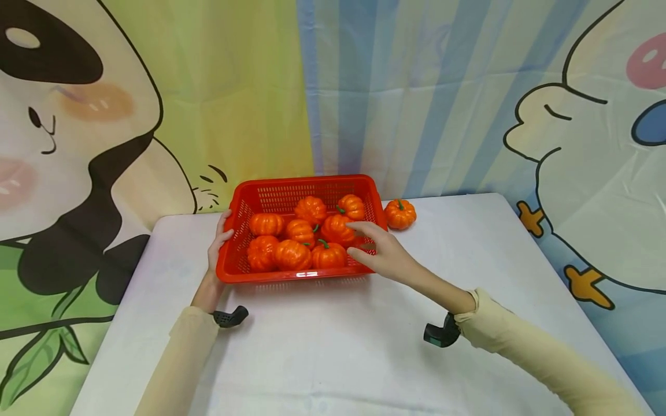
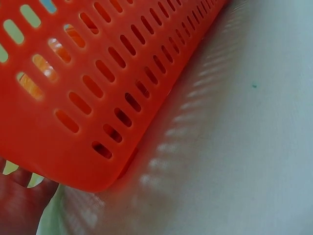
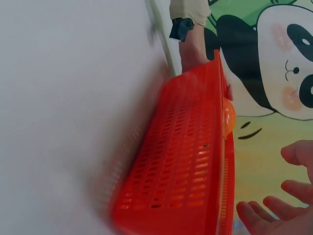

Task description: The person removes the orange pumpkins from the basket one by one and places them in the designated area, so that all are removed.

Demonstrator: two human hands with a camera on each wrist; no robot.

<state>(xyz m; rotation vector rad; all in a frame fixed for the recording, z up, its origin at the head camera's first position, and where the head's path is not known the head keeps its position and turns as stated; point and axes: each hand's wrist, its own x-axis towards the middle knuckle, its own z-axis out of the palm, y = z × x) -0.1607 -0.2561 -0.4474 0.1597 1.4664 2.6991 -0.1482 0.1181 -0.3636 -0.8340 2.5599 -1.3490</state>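
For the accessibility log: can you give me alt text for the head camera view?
A red basket of small orange pumpkins sits on a white table; the left hand holds its left rim. The open right hand hovers at its right side. One more pumpkin lies outside.

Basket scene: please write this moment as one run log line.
left hand: grips basket left rim | right hand: open over right rim | pumpkins: in basket | one pumpkin: on table

White desk (image 1: pixel 333 358), cloth-covered, smooth. Behind it, hanging cartoon backdrop (image 1: pixel 416 98): panda (image 1: pixel 62 144) with black ear patch and pink cheeks at left, green bamboo leaves (image 1: pixel 36 358) below, blue and yellow stripes in the middle, white bird figure (image 1: pixel 588 173) at right.
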